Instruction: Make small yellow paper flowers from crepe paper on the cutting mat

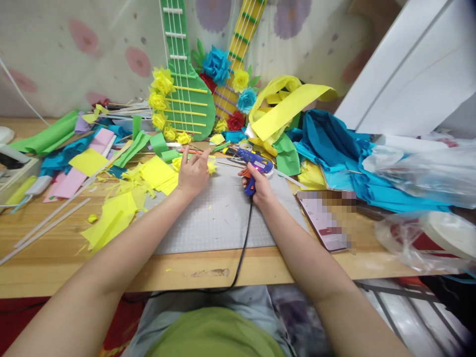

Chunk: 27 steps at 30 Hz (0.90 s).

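My right hand (pixel 258 184) is closed around a blue hot glue gun (pixel 257 162) with an orange trigger and a small glowing light. Its nozzle points left, and a black cord runs down from the handle over the table edge. Left of it, my left hand (pixel 194 173) is raised above the grey cutting mat (pixel 223 218), a finger or two pointing up. Ruffled yellow crepe paper (pixel 212 167) shows at its thumb side, seemingly held there; the grip itself is mostly hidden behind the hand.
Behind stand a green paper guitar (pixel 193 99) and a yellow paper guitar (pixel 241 34) with paper flowers. Yellow sheets (pixel 158 173) and white strips (pixel 55 213) lie left. A phone (pixel 327 218), blue crepe paper (pixel 334 148) and a plastic-wrapped tub (pixel 427 238) lie right.
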Each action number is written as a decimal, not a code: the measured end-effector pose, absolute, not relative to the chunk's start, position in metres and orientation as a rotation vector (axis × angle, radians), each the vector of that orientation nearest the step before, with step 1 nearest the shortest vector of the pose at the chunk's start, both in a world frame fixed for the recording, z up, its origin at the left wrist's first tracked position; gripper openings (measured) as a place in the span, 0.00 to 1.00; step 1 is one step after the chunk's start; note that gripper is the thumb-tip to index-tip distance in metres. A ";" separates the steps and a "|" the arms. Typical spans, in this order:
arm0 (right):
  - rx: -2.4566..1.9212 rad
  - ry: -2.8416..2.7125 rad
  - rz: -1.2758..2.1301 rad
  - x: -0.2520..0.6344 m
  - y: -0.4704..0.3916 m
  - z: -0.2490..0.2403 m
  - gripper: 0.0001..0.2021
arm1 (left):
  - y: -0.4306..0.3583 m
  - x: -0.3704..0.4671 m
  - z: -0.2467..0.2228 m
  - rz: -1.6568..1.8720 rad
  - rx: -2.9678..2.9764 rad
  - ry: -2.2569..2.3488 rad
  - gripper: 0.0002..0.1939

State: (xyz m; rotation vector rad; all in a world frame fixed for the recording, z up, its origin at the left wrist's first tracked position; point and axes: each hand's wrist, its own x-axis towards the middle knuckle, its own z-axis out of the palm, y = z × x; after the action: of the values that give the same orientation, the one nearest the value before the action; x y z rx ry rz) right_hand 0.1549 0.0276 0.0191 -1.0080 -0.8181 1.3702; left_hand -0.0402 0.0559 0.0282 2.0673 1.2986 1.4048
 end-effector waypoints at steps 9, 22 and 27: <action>-0.995 -0.835 1.359 0.155 0.027 0.018 0.16 | 0.056 -0.035 0.028 1.396 2.103 1.323 0.23; -1.003 -0.840 1.362 0.154 0.026 0.018 0.15 | 0.045 -0.041 0.026 1.293 2.188 1.327 0.31; -1.004 -0.825 1.374 0.154 0.025 0.018 0.15 | 0.044 -0.043 0.022 1.213 2.352 1.328 0.32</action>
State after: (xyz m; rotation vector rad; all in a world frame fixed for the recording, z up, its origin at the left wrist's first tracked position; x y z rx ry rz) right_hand 0.1542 0.0254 0.0176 -1.0035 -0.8248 1.3738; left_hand -0.0431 0.0436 0.0221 2.3520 1.3280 1.2131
